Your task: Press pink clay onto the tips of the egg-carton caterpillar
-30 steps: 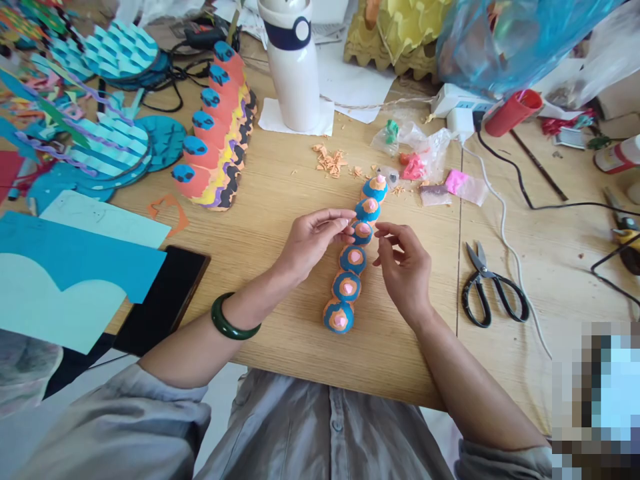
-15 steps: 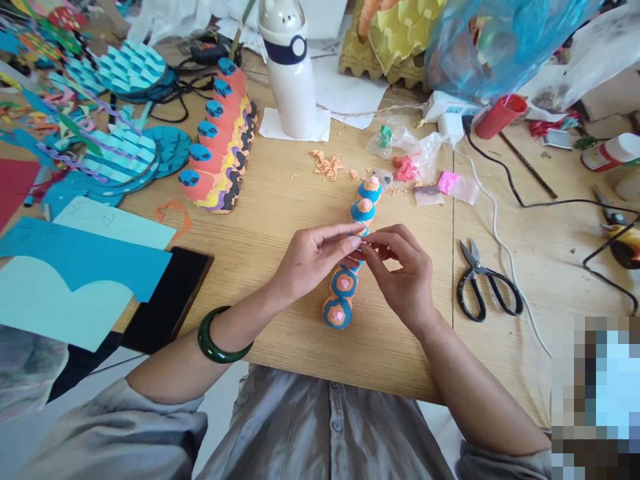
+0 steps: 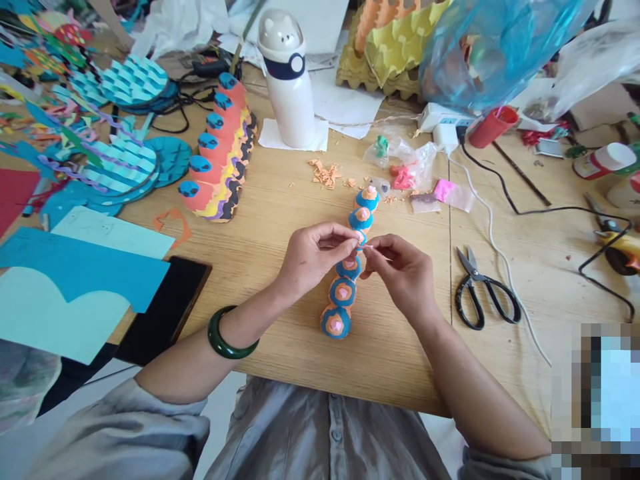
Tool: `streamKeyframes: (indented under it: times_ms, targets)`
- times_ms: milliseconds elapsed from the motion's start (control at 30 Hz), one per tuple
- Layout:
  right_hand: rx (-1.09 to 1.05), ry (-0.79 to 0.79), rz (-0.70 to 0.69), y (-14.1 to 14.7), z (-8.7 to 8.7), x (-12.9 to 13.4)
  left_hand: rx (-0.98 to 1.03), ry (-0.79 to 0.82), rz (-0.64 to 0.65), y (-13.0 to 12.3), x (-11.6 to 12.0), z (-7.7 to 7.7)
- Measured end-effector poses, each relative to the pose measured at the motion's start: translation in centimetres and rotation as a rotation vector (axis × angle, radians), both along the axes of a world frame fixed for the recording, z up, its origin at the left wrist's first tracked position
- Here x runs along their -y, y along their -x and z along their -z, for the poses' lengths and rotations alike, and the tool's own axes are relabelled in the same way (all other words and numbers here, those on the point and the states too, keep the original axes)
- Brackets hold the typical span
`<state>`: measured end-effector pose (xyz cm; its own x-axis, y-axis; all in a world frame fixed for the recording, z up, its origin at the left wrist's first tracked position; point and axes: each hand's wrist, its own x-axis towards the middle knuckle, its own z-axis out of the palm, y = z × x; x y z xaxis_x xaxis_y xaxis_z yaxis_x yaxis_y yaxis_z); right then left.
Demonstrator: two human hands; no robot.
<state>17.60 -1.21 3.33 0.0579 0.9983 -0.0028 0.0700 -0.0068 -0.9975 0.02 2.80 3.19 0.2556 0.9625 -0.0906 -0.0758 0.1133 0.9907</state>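
Note:
A row of joined egg-carton cups (image 3: pixel 342 293), covered in orange and blue with pink tips, runs lengthwise on the table under both hands. My left hand (image 3: pixel 316 259) hovers over the middle cups, thumb and fingers pinched together; whatever is between them is too small to make out. Just to its right, my right hand (image 3: pixel 406 275) pinches a tiny bit of pink clay (image 3: pixel 369 247) at its fingertips. The two sets of fingertips are close together with a narrow gap. They partly cover the middle cups.
Black-handled scissors (image 3: pixel 484 288) lie right of my right hand. Pink clay in wrappers (image 3: pixel 444 190) and orange scraps (image 3: pixel 326 175) are beyond the row. A second, red-orange carton piece (image 3: pixel 220 160), a white bottle (image 3: pixel 290 100), a phone (image 3: pixel 165 310) and a white cable (image 3: pixel 493 230) surround the spot.
My hands have drawn slightly apart at the fingertips, and the left fingers have curled into a tighter pinch. More of the middle cups shows between them. The view has shifted slightly.

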Motion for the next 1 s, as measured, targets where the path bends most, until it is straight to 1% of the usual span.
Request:
streamKeyframes:
  times_ms: [33,100,167,233,367,467,600,733,800,867,933,1000]
  targets:
    - [-0.072,0.054,0.022,-0.2,0.1,-0.5,0.008,-0.016,-0.037,-0.1,-0.5,0.2]
    - [-0.144,0.085,0.089,-0.7,0.4,-1.7,0.035,-0.028,-0.105,-0.2,-1.8,0.7]
    - [-0.136,0.053,0.151,-1.3,1.1,-3.2,0.053,-0.021,-0.137,-0.4,-3.0,1.4]
    - [-0.074,0.018,0.173,-1.7,1.9,-4.5,0.055,-0.019,-0.143,-0.7,-4.1,2.0]
    - [0.13,-0.119,0.175,-1.7,3.1,-5.6,0.07,-0.012,-0.096,-1.5,-5.3,2.9]
    - [0.284,-0.211,0.166,-1.3,3.5,-5.6,0.081,-0.024,-0.087,-2.1,-5.8,3.4]
    - [0.502,-0.325,0.104,-1.2,4.1,-5.5,0.07,-0.033,-0.084,-2.6,-6.3,4.1]
    - [0.852,-0.472,0.086,-1.3,4.6,-5.3,0.05,-0.024,-0.081,-2.8,-6.7,4.5]
    - [1.026,-0.498,0.086,-1.3,4.7,-5.1,0.04,-0.02,-0.08,-2.8,-6.9,4.6]
    - [1.121,-0.494,0.085,-1.1,4.6,-4.9,0.034,-0.021,-0.086,-2.8,-7.0,4.7]
    - [1.089,-0.476,0.092,-1.1,4.7,-4.9,0.029,-0.023,-0.089,-2.8,-7.0,4.6]
    - [0.888,-0.425,0.104,-1.1,4.8,-5.2,0.028,-0.019,-0.084,-2.8,-7.0,4.4]
